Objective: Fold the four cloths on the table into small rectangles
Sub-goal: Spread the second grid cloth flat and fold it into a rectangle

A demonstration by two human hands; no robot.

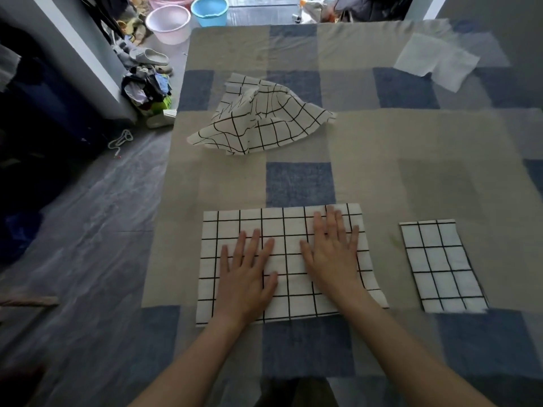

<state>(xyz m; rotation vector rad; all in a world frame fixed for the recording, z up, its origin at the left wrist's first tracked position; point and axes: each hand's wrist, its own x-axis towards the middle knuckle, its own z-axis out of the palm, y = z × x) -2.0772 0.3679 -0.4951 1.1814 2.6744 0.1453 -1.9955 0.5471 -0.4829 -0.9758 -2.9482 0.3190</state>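
Head view shows left hand point(245, 279) and right hand point(332, 254), grip released, pressing the half-folded cloth point(286, 264) flat; another fold seems next.

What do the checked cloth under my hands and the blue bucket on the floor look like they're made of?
The checked cloth looks like thin woven fabric, probably cotton, matte: it lies flat with a soft, slightly curling edge. The blue bucket looks like moulded plastic, smooth with a faint sheen along its rim.
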